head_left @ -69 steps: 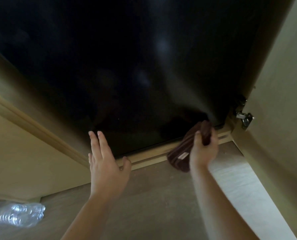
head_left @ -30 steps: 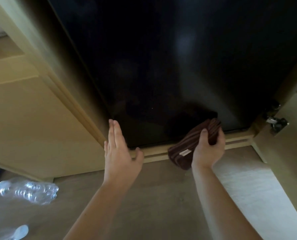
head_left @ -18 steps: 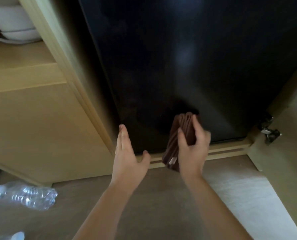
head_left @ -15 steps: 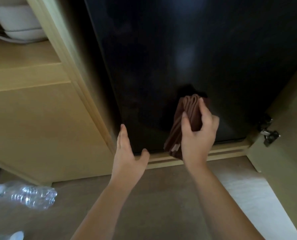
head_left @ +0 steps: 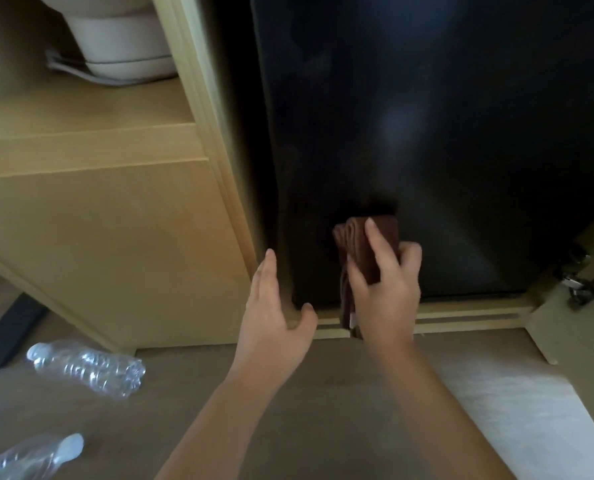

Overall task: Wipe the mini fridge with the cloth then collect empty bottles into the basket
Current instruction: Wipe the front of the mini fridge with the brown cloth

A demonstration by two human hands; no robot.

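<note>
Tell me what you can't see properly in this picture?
- Basket: nowhere in the head view.
- Lower bottle: cut off by the bottom-left edge.
- Mini fridge top: cut off by the top edge.
- Cloth: partly covered by the right hand.
- White appliance on the shelf: top cut off, so what it is stays unclear.

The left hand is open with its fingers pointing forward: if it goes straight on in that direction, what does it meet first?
Most likely the lower left edge of the black mini fridge door, beside the wooden cabinet frame. The left hand looks very near already, though depth is unclear.
</note>
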